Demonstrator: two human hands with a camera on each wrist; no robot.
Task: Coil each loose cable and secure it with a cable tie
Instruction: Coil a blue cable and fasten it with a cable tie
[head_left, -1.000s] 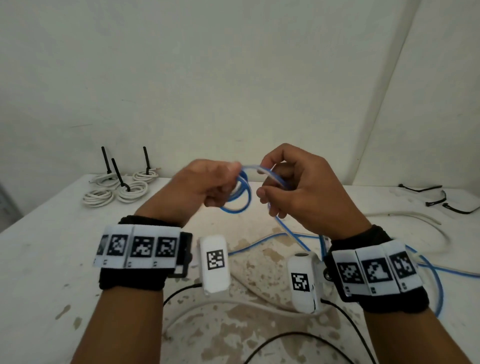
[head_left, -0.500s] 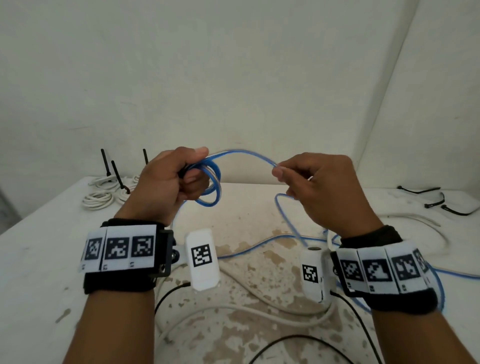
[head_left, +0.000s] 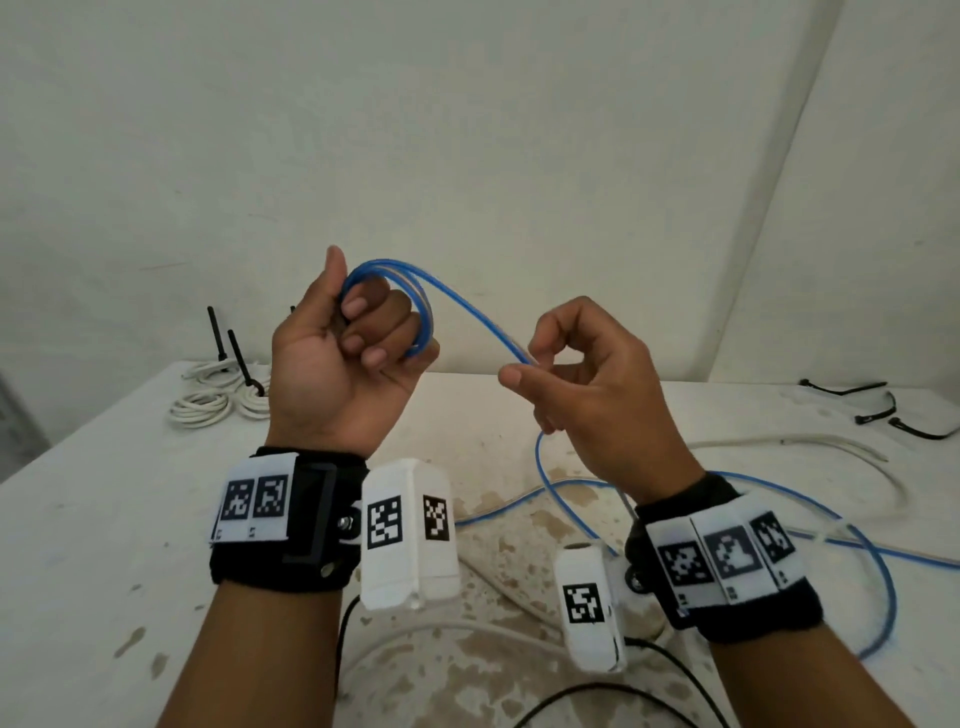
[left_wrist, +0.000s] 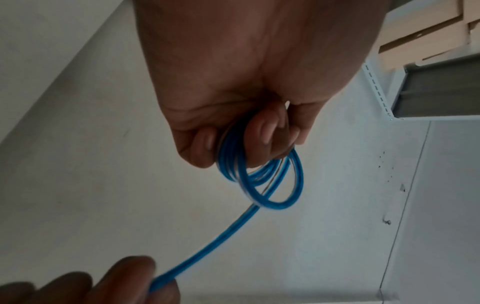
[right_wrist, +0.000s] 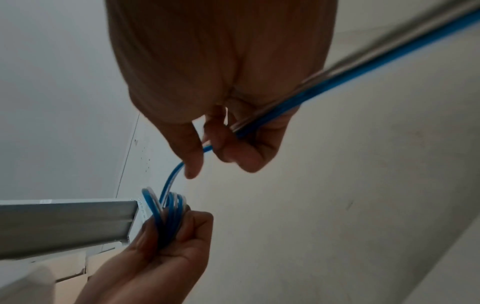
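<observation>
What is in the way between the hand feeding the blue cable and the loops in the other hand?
Nothing visible. The blue cable runs freely through the air from the right hand to the loops held in the left hand. The slack still lies loose on the table, crossing a white cable there.

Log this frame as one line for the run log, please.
step: coiling blue cable | left hand: grips coil | right hand: pinches free strand | ties: not yet applied
</observation>
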